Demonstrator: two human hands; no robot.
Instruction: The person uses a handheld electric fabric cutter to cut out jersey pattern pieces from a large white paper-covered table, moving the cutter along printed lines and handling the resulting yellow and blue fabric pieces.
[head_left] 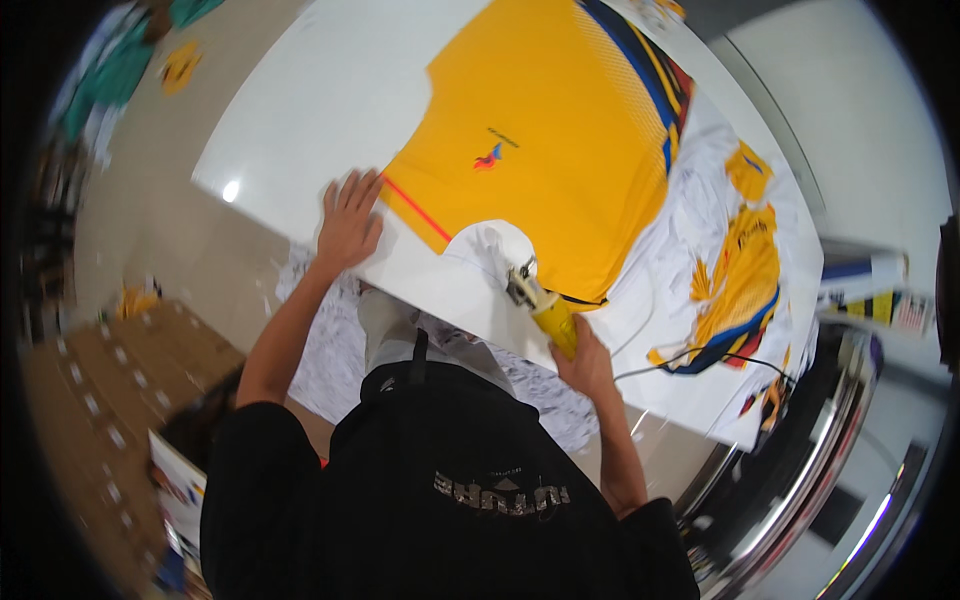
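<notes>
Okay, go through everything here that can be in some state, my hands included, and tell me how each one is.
Left hand: palm down at the table's edge, fingers slightly spread
Right hand: closed around the cutter
Yellow-handled electric cutter: held at the panel's edge; whether it's running, can't tell
Yellow jersey panel: spread out, printed side up
Black cable: slack, curving across the table
Yellow fabric pieces: crumpled

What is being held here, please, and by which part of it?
The right hand grips the yellow, cylindrical, metal-headed handheld tool by the rear end of its yellow body; the left hand lies spread, holding nothing.
</notes>
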